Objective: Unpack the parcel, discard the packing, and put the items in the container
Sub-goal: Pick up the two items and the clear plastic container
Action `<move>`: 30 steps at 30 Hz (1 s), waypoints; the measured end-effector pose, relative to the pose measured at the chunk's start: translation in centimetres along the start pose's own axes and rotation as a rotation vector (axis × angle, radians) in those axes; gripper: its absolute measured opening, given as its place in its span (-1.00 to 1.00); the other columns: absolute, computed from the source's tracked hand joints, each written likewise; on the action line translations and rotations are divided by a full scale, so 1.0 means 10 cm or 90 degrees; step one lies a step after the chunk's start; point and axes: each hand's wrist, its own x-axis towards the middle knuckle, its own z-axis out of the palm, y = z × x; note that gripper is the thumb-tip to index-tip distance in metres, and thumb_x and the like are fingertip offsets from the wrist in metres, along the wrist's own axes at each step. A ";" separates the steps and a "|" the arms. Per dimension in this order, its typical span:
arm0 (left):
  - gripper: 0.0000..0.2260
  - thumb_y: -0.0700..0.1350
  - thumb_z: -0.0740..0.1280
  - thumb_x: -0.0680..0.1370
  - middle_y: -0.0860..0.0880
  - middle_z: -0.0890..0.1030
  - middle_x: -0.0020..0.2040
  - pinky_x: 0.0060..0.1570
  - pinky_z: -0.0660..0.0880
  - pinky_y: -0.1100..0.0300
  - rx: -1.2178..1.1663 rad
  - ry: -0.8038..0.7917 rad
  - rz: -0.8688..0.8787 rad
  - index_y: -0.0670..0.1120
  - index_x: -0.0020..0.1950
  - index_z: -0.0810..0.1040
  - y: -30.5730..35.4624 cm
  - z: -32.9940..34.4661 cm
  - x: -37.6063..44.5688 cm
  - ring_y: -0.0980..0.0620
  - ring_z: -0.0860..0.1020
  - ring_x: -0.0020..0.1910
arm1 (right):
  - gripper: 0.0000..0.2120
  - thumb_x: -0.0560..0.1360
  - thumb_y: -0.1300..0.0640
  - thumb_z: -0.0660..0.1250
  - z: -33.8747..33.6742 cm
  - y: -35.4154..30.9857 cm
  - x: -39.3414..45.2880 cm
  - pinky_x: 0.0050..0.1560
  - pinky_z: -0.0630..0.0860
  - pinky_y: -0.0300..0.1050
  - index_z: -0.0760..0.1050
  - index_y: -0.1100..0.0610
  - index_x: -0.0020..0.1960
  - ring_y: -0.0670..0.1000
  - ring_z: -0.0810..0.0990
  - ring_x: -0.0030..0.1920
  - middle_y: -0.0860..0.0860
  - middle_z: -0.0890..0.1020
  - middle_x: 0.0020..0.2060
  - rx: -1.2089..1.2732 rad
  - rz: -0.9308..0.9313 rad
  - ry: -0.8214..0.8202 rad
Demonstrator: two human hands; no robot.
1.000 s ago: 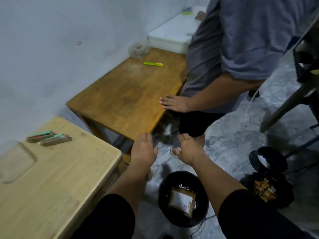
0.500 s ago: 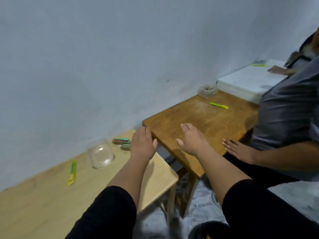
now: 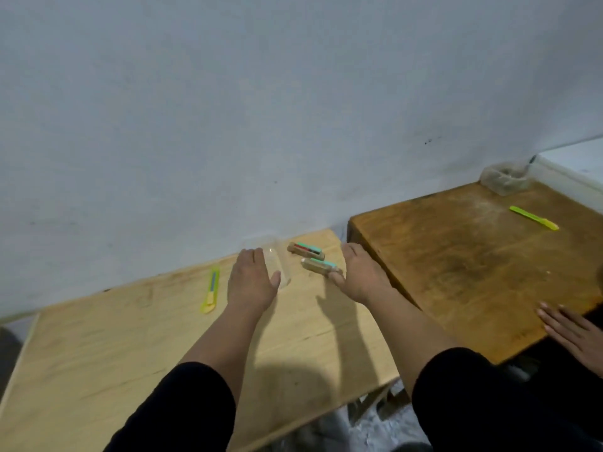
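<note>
Hands point(image 3: 306, 282) spread, perhaps touching clear container point(image 3: 279, 265)

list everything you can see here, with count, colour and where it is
light wooden table: 1, pale wood, left and centre
dark wooden table: 1, brown, right, against the wall
clear container: 1, see-through, on the light table, beside the left hand
small packs: 2, tan with green tops, light table near the wall
utility knife: 1, yellow-green, light table, left of the hands
green tool: 1, yellow-green, dark table
clear tub: 1, far corner of the dark table
white box: 1, right edge
another person's hand: 1, on the dark table's edge
left hand: open, over the light table
right hand: open, fingertips by the nearer pack
</note>
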 end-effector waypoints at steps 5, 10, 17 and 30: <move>-0.41 0.06 0.28 0.48 -0.22 0.37 0.28 0.30 0.33 0.01 -0.036 -0.037 -0.090 -0.24 0.38 0.23 -0.33 0.39 -0.02 -0.18 0.36 0.29 | -0.31 0.51 -0.02 0.25 0.46 0.10 0.35 0.38 0.30 0.04 -0.01 0.14 0.50 0.09 0.22 0.45 0.07 0.15 0.48 0.042 0.020 -0.077; -0.30 -0.03 0.51 0.33 -0.34 0.48 0.15 0.13 0.48 0.01 -0.066 -0.014 -0.142 -0.35 0.30 0.31 -0.49 0.80 0.02 -0.26 0.48 0.15 | -0.26 0.49 0.00 0.29 0.89 0.33 0.74 0.34 0.36 0.01 -0.05 0.09 0.51 0.06 0.26 0.42 0.04 0.12 0.48 0.095 0.070 -0.088; -0.17 0.02 0.40 0.45 -0.23 0.11 0.51 0.42 0.14 0.05 -0.183 -0.051 -0.226 -0.21 0.49 -0.04 -0.50 1.10 0.17 -0.13 0.11 0.49 | -0.24 0.48 0.13 0.30 1.33 0.43 1.18 0.37 0.29 0.02 -0.10 0.05 0.51 0.08 0.14 0.48 0.06 0.05 0.51 0.239 0.106 -0.079; -0.20 0.16 0.31 0.47 -0.09 0.17 0.51 0.38 0.16 0.17 -0.224 -0.058 -0.278 -0.04 0.52 -0.09 -0.49 1.06 0.27 -0.04 0.19 0.47 | -0.21 0.43 0.13 0.37 1.45 0.30 1.84 0.41 0.30 0.02 -0.02 0.07 0.50 0.07 0.19 0.43 0.08 0.09 0.47 0.215 -0.042 -0.076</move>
